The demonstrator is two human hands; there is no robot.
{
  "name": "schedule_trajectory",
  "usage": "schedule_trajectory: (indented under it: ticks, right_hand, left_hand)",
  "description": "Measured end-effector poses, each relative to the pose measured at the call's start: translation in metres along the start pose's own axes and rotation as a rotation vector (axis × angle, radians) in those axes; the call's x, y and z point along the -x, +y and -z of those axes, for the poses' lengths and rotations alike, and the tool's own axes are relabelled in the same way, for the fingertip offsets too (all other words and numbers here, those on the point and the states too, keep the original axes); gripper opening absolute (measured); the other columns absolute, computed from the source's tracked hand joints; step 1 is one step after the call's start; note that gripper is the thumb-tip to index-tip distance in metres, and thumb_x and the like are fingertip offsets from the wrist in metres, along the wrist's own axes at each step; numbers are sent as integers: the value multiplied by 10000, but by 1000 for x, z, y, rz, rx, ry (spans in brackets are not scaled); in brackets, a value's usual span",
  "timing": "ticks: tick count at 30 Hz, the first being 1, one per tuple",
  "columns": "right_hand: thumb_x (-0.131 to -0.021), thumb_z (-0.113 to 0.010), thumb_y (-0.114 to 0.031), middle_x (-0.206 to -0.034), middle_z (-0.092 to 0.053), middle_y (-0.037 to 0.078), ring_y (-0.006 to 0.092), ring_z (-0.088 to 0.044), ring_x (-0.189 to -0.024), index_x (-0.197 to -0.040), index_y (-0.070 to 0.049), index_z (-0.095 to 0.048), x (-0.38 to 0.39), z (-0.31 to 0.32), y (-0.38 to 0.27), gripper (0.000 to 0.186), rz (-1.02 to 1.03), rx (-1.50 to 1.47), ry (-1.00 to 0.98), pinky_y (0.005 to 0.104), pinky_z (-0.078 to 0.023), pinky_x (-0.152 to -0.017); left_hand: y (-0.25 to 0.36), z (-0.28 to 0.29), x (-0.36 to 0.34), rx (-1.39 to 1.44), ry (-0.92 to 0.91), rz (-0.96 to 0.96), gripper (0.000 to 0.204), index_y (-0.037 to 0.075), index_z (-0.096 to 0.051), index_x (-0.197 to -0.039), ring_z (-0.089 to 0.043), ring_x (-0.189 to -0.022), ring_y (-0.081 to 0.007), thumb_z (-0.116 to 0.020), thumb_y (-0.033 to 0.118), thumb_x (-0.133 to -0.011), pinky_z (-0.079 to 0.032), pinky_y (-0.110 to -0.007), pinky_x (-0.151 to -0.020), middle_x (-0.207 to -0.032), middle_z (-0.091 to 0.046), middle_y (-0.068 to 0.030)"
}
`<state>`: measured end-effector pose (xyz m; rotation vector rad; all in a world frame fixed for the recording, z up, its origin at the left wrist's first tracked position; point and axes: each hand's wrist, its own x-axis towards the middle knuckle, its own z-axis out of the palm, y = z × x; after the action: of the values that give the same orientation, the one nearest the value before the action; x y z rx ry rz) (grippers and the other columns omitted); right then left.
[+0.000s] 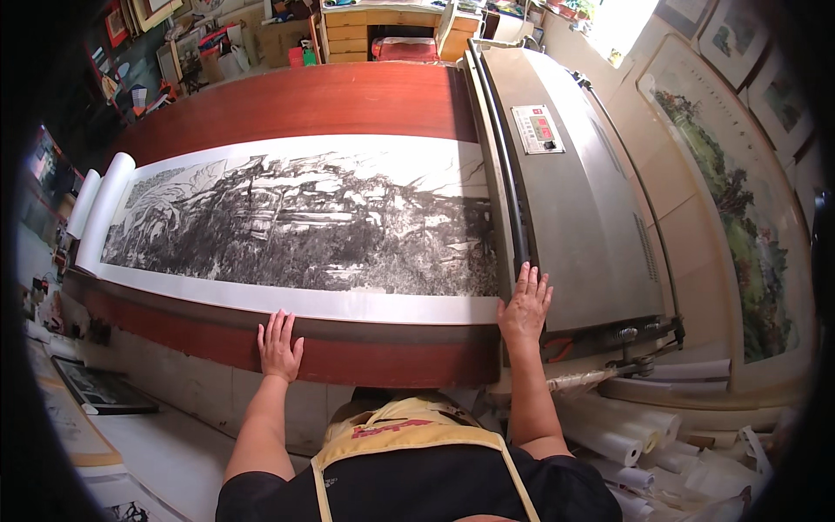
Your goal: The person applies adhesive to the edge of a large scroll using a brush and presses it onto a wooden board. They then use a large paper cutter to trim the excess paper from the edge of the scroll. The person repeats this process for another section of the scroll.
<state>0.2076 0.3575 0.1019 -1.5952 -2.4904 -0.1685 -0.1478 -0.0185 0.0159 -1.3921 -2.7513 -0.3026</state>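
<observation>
- Nearest us, above our yellow apron (396, 422), both forearms reach forward from the lower edge, the two hands well apart.
- Our left hand (280, 350) lies palm down, empty, fingers straight and fairly close, thumb angled out to the right; its fingertips meet the near white border of the ink landscape scroll (296, 226).
- Our right hand (524, 309) is also palm down and empty, fingers extended and slightly parted, thumb out to the left, on the grey machine (591, 200) at its near left edge.
- The scroll lies flat across the red tabletop (287, 100), its left end curling into a white roll (106, 209), its right end at the machine.
- Farther off, we see a control panel (537, 129) on the machine, then wooden drawers (345, 36).
</observation>
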Motion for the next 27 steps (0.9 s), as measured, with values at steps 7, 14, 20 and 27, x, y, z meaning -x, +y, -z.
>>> schedule_trajectory:
  ticks: [7, 14, 20, 27]
  right_hand:
    - [-826, -802, -339, -1649, -329, 158, 389, -283, -1535, -1634, -59, -210, -1, 3, -1, 1040, -1, 22, -19, 521, -206, -1268]
    - [-812, -817, -317, -1638, -344, 157, 398, -289, -1528, -1633, -59, -210, 1, 1, -3, 1054, 10, 14, -9, 525, -214, -1265]
    - [-809, -826, -294, -1625, -362, 162, 403, -297, -1523, -1632, -61, -214, 2, 5, -3, 1052, 14, 8, -7, 528, -230, -1259]
    - [-817, -825, -282, -1623, -365, 164, 403, -303, -1520, -1627, -60, -227, 0, 6, -5, 1031, 10, 1, -13, 526, -237, -1257]
  left_hand:
    - [0, -1, 2, -12, 9, 2, 643, 198, -403, -1572, -295, -1535, -279, -599, 347, -978, -172, -538, -1265, -1644, -355, -69]
    - [-2, 0, 0, -10, 18, 0, 646, 206, -402, -1570, -302, -1531, -278, -603, 346, -973, -183, -553, -1260, -1644, -356, -59]
    - [0, 1, 2, 12, 13, 11, 642, 220, -400, -1573, -304, -1531, -271, -601, 335, -974, -186, -549, -1259, -1645, -354, -56]
    - [1, 3, 1, 8, 21, 7, 641, 221, -397, -1574, -306, -1532, -265, -602, 334, -977, -189, -541, -1257, -1647, -355, -53]
